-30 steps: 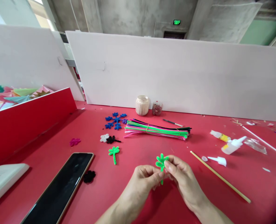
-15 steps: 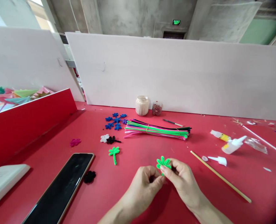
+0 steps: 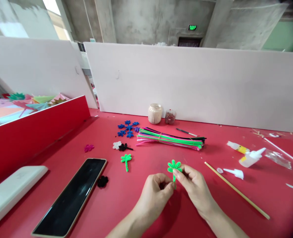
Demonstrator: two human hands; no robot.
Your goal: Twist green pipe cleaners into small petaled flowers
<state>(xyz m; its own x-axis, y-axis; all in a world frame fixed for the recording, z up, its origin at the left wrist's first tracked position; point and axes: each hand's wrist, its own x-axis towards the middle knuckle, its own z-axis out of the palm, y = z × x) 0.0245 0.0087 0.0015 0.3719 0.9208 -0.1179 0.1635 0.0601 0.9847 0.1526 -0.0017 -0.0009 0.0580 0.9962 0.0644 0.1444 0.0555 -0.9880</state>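
Both hands meet low in the middle of the red table (image 3: 141,215). My right hand (image 3: 194,190) pinches a small green pipe-cleaner flower (image 3: 174,166) just under its petals, holding it upright. My left hand (image 3: 156,195) is curled with thumb and forefinger closed on the flower's green stem right below. A second green flower (image 3: 126,160) lies flat to the left. A banded bundle of pink, green and black pipe cleaners (image 3: 169,138) lies beyond the hands.
A dark phone (image 3: 72,196) and a white slab (image 3: 12,190) lie at the left by a red divider (image 3: 37,132). Blue (image 3: 128,129), white, black and pink flowers dot the table. Two jars (image 3: 155,113) stand at the white back board. A wooden stick (image 3: 237,190) and glue bottles (image 3: 251,157) lie right.
The view has shifted a little, so everything sits slightly right of before. The flower stays between both hands, turned a bit in the fingers over the last second.
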